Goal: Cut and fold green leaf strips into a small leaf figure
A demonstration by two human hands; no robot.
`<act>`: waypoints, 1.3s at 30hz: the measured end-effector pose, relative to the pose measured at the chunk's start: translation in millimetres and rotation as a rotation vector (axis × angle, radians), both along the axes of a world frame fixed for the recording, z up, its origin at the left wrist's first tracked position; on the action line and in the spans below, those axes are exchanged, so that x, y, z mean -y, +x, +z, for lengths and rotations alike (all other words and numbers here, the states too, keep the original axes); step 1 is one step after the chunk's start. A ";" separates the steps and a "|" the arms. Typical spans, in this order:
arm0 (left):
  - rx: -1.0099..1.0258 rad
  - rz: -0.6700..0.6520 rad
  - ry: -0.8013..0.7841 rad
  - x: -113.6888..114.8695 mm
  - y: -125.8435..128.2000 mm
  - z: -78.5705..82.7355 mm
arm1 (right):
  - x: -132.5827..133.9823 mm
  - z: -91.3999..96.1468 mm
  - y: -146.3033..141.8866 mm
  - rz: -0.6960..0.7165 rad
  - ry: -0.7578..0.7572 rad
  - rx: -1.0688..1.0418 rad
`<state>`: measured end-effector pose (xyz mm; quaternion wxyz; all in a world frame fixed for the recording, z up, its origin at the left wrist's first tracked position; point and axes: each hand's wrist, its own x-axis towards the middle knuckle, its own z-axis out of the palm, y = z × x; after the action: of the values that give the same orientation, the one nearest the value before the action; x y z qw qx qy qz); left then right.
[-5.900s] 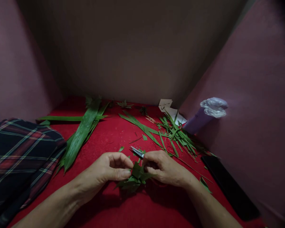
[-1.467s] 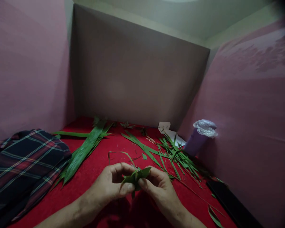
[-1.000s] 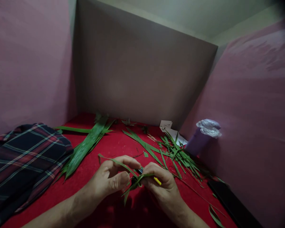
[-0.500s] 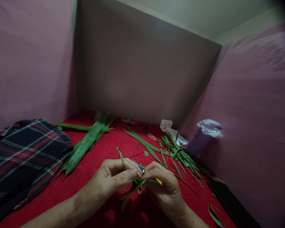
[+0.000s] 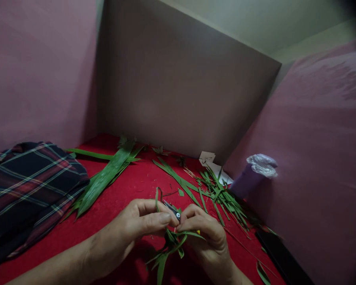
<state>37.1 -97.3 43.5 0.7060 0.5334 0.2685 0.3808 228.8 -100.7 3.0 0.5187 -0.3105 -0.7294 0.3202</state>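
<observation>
In the lower centre of the frame, the 2 hands meet over the red cloth (image 5: 127, 190). The left hand (image 5: 142, 222) pinches the folded leaf bundle (image 5: 169, 243), which hangs between both hands just above the cloth. The right hand (image 5: 206, 232) is closed around the small scissors (image 5: 172, 209). Their blades seem to touch a strip, but the dim view hides it. The step looks like trimming. A cut here calls for a steady pinch, with fingertips off the blades.

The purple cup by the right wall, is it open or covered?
Covered. Crumpled clear plastic sits over the mouth of the purple cup.
</observation>
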 end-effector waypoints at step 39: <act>-0.238 0.340 0.769 2.5 -0.8 -13.9 | -6.9 -8.3 -5.9 0.199 -0.479 -0.375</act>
<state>36.3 -99.8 29.7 0.3476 0.7457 0.2706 0.4998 222.9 -93.7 -5.2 0.5223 -0.2864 -0.5519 0.5836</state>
